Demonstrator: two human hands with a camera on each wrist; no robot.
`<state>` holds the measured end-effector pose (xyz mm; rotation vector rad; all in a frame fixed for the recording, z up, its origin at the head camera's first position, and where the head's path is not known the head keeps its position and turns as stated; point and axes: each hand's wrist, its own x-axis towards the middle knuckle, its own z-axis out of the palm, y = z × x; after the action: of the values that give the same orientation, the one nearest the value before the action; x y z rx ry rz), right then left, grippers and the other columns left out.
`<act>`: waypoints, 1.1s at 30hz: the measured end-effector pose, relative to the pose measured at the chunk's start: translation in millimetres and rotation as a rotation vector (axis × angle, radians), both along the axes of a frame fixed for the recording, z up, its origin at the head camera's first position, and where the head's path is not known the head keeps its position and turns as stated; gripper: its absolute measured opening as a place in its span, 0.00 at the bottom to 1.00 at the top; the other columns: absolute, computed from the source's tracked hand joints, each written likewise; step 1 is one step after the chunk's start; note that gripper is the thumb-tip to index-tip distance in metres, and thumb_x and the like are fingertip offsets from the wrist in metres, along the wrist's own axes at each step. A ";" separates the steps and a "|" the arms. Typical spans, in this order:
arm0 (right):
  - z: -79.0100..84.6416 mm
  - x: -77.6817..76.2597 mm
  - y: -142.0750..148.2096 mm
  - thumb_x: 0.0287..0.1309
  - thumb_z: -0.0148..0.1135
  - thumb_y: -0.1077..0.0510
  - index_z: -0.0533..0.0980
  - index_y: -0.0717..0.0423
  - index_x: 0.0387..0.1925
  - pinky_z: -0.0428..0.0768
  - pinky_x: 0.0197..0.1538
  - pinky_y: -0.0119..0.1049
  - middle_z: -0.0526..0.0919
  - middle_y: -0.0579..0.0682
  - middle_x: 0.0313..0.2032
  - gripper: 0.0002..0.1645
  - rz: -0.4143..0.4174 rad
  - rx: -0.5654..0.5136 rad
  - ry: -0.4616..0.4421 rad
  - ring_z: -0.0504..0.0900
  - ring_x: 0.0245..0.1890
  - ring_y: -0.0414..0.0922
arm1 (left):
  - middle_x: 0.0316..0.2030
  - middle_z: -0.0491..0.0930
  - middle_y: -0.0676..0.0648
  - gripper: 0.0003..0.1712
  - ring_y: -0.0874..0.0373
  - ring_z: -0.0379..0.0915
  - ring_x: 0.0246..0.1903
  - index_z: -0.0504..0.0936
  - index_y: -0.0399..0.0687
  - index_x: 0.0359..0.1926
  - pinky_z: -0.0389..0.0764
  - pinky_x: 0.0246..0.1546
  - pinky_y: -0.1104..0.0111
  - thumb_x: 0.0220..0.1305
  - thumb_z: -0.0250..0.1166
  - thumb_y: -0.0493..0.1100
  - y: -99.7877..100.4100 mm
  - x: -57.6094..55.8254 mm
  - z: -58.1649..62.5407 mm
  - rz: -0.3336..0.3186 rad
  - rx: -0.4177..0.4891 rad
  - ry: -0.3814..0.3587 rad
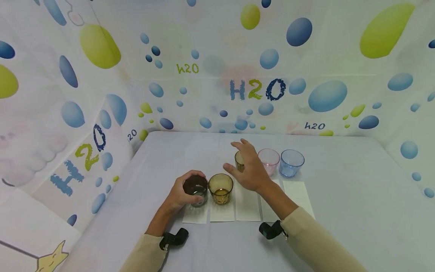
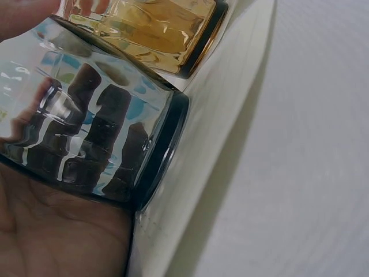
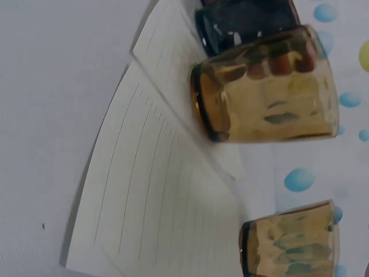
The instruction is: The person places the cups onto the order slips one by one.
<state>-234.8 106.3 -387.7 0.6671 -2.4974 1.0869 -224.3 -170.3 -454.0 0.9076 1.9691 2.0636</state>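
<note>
In the head view my left hand [image 1: 177,195] grips a dark grey glass [image 1: 196,186], thumb along its near side and fingers round the far side. This glass stands upright on a lined paper slip; the left wrist view shows its faceted wall [image 2: 95,121] against my palm. Just right of it an amber glass [image 1: 221,189] sits on the neighbouring slip. My right hand [image 1: 250,170] hovers over the slips with thumb and fingers spread, holding nothing. Behind it, partly hidden, is a second amber glass [image 1: 239,162], which the right wrist view shows whole [image 3: 291,245].
A pink glass [image 1: 269,161] and a blue glass [image 1: 292,164] stand side by side at the back right. Several lined paper slips [image 1: 248,207] lie in a row on the white-covered table [image 1: 357,196]. A printed curtain [image 1: 210,41] rises behind the far edge.
</note>
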 end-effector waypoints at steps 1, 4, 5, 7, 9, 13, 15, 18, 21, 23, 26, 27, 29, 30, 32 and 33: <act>-1.3 -1.7 1.0 0.64 0.65 0.41 0.66 0.54 0.71 0.60 0.72 0.63 0.69 0.56 0.71 0.40 -0.015 0.011 0.015 0.53 0.78 0.54 | 0.50 0.77 0.29 0.35 0.41 0.78 0.52 0.71 0.26 0.58 0.80 0.57 0.58 0.47 0.73 0.24 0.1 0.0 -0.2 0.003 -0.002 0.002; -4.8 -6.5 3.4 0.64 0.64 0.40 0.68 0.56 0.69 0.63 0.71 0.62 0.73 0.56 0.68 0.40 -0.073 0.061 0.050 0.54 0.77 0.56 | 0.50 0.78 0.30 0.35 0.44 0.79 0.51 0.71 0.27 0.58 0.80 0.57 0.58 0.46 0.73 0.24 0.8 0.1 -0.6 0.012 -0.007 -0.002; -5.9 -7.8 4.3 0.65 0.63 0.39 0.68 0.57 0.69 0.63 0.71 0.61 0.73 0.56 0.68 0.40 -0.097 0.082 0.055 0.55 0.77 0.57 | 0.51 0.78 0.30 0.35 0.45 0.79 0.52 0.71 0.27 0.58 0.80 0.57 0.58 0.46 0.73 0.23 1.1 0.2 -0.5 0.013 -0.008 -0.005; -7.6 -10.1 5.6 0.65 0.63 0.40 0.68 0.59 0.68 0.64 0.71 0.60 0.74 0.57 0.67 0.40 -0.134 0.108 0.064 0.56 0.76 0.59 | 0.51 0.77 0.29 0.36 0.45 0.79 0.52 0.72 0.28 0.58 0.79 0.57 0.58 0.46 0.73 0.23 1.4 0.4 -0.3 0.015 -0.008 -0.012; -9.0 -12.4 6.4 0.65 0.63 0.40 0.68 0.60 0.68 0.64 0.71 0.60 0.74 0.58 0.66 0.40 -0.166 0.139 0.072 0.57 0.75 0.61 | 0.51 0.77 0.28 0.36 0.45 0.78 0.52 0.72 0.28 0.58 0.79 0.57 0.57 0.46 0.72 0.23 1.3 0.6 -0.3 0.012 -0.005 -0.016; -10.3 -16.6 7.9 0.64 0.64 0.39 0.69 0.62 0.67 0.62 0.72 0.60 0.75 0.60 0.65 0.41 -0.211 0.213 0.078 0.58 0.74 0.64 | 0.51 0.77 0.28 0.36 0.46 0.79 0.51 0.72 0.28 0.58 0.80 0.57 0.58 0.45 0.73 0.22 0.4 0.7 -0.4 0.012 0.000 -0.019; -10.8 -18.7 8.9 0.64 0.63 0.38 0.68 0.62 0.68 0.59 0.74 0.58 0.75 0.60 0.65 0.43 -0.238 0.278 0.058 0.57 0.75 0.64 | 0.51 0.77 0.28 0.36 0.47 0.79 0.51 0.72 0.28 0.58 0.80 0.57 0.59 0.45 0.73 0.22 0.2 0.6 -0.6 0.012 0.000 -0.017; -10.9 -21.2 10.8 0.63 0.60 0.33 0.66 0.63 0.70 0.54 0.76 0.57 0.73 0.61 0.67 0.47 -0.279 0.385 -0.010 0.53 0.76 0.64 | 0.51 0.77 0.29 0.35 0.47 0.79 0.51 0.72 0.28 0.58 0.80 0.57 0.59 0.46 0.73 0.23 0.1 0.7 -0.7 0.014 -0.002 -0.012; -11.0 -22.3 12.7 0.62 0.58 0.29 0.65 0.65 0.71 0.50 0.77 0.57 0.71 0.62 0.68 0.52 -0.307 0.469 -0.098 0.51 0.77 0.65 | 0.51 0.77 0.29 0.35 0.46 0.79 0.51 0.71 0.28 0.58 0.80 0.57 0.60 0.46 0.73 0.23 0.5 1.2 -0.6 0.012 -0.001 -0.012; -11.2 -22.6 14.1 0.61 0.57 0.27 0.64 0.67 0.71 0.48 0.77 0.57 0.71 0.63 0.69 0.55 -0.312 0.504 -0.141 0.50 0.77 0.65 | 0.51 0.77 0.29 0.36 0.45 0.78 0.52 0.71 0.27 0.58 0.80 0.57 0.59 0.46 0.73 0.23 0.6 1.6 -0.6 0.011 -0.002 -0.015; -11.9 -23.5 15.3 0.61 0.55 0.25 0.64 0.68 0.70 0.46 0.78 0.57 0.71 0.64 0.68 0.56 -0.310 0.531 -0.182 0.51 0.76 0.65 | 0.51 0.77 0.29 0.36 0.44 0.78 0.52 0.70 0.26 0.58 0.80 0.57 0.59 0.46 0.73 0.24 0.4 1.8 -0.8 0.012 -0.005 -0.017; -12.2 -24.1 15.6 0.62 0.54 0.25 0.64 0.69 0.70 0.46 0.78 0.57 0.71 0.64 0.68 0.56 -0.309 0.539 -0.189 0.51 0.76 0.66 | 0.51 0.78 0.29 0.36 0.43 0.78 0.52 0.70 0.26 0.58 0.80 0.57 0.59 0.46 0.73 0.24 0.2 1.7 -1.0 0.012 -0.005 -0.017; -12.3 -25.5 15.9 0.62 0.53 0.25 0.64 0.70 0.69 0.46 0.78 0.57 0.72 0.65 0.67 0.56 -0.308 0.541 -0.202 0.51 0.76 0.66 | 0.50 0.78 0.29 0.36 0.43 0.78 0.52 0.71 0.26 0.58 0.80 0.57 0.58 0.46 0.73 0.23 -0.1 1.2 -1.4 0.012 -0.006 -0.013; -12.2 -26.2 16.0 0.63 0.53 0.25 0.64 0.70 0.69 0.46 0.78 0.57 0.73 0.65 0.66 0.56 -0.309 0.541 -0.208 0.52 0.76 0.66 | 0.50 0.78 0.29 0.36 0.42 0.78 0.52 0.71 0.26 0.58 0.80 0.57 0.58 0.46 0.73 0.23 -0.1 0.8 -1.5 0.012 -0.006 -0.011; -11.4 -27.3 16.1 0.63 0.53 0.25 0.64 0.71 0.68 0.47 0.77 0.57 0.74 0.66 0.65 0.56 -0.309 0.536 -0.225 0.52 0.76 0.66 | 0.50 0.77 0.29 0.35 0.42 0.78 0.51 0.71 0.27 0.58 0.80 0.57 0.57 0.46 0.72 0.23 -0.3 0.1 -1.4 0.009 -0.005 -0.008; -10.9 -27.7 16.2 0.63 0.53 0.26 0.65 0.71 0.68 0.47 0.77 0.57 0.74 0.66 0.65 0.56 -0.309 0.534 -0.232 0.52 0.76 0.66 | 0.50 0.77 0.29 0.35 0.43 0.78 0.51 0.71 0.27 0.58 0.80 0.57 0.58 0.46 0.72 0.23 -0.2 0.0 -0.9 0.009 -0.004 -0.009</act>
<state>-262.5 122.5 -398.6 0.2700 -2.9921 0.4022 -224.3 -170.5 -454.9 0.8882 1.9759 2.0639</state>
